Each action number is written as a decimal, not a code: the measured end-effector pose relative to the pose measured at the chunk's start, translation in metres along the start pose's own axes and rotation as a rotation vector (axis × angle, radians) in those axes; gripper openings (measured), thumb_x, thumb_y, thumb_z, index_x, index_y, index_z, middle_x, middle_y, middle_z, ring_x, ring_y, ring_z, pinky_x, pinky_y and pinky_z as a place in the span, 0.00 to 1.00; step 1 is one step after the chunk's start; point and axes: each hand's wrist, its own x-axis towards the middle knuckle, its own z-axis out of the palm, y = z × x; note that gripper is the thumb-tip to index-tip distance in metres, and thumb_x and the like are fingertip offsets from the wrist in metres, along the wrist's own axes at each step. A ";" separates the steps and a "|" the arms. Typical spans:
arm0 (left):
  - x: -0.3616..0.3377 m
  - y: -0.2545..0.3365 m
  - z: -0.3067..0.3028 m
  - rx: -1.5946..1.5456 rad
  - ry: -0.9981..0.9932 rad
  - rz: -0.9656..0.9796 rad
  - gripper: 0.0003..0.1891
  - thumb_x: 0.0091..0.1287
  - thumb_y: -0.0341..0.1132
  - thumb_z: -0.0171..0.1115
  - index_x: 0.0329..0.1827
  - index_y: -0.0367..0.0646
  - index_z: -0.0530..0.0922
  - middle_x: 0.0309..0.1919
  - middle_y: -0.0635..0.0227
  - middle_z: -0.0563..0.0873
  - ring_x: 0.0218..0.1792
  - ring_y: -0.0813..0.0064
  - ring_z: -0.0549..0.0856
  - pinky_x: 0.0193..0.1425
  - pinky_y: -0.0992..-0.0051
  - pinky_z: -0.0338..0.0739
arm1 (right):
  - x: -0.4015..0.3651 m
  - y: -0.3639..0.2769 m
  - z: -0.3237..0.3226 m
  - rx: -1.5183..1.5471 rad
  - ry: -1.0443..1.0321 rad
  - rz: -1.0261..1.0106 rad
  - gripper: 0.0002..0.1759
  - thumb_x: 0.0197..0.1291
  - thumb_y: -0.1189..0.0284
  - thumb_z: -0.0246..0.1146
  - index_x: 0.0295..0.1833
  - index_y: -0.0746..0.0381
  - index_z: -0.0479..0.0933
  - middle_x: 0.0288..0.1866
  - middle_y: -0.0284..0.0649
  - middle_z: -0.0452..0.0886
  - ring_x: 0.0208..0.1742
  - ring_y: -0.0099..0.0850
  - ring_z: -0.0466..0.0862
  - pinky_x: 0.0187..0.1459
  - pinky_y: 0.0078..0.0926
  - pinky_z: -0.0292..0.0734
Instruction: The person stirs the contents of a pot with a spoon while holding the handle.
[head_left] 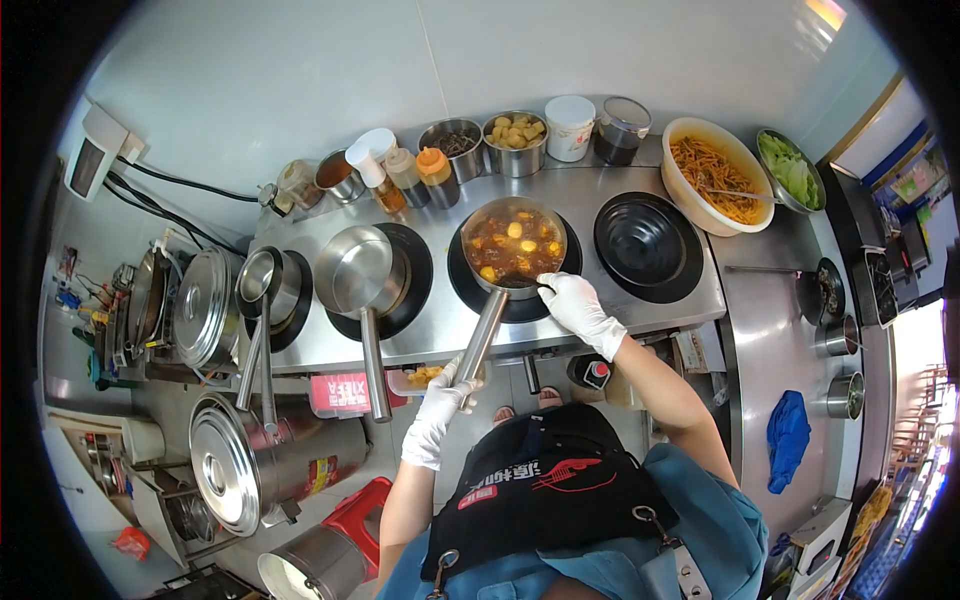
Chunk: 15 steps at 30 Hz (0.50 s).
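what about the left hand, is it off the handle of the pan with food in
No, the left hand is wrapped around the handle of the pan with yellow pieces in brown sauce.

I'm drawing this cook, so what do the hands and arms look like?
The left hand and right hand wear thin, wrinkly white gloves ending around the wrists. I see no markings on them. The forearms are uncovered, and a blue sleeve shows higher on the right arm.
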 end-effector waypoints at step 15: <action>0.002 -0.004 -0.002 0.002 0.002 0.001 0.35 0.61 0.31 0.64 0.73 0.47 0.62 0.40 0.67 0.87 0.23 0.82 0.79 0.26 0.82 0.76 | 0.039 -0.020 0.054 -0.031 0.140 0.063 0.15 0.60 0.68 0.59 0.50 0.63 0.80 0.43 0.48 0.83 0.43 0.44 0.83 0.46 0.38 0.78</action>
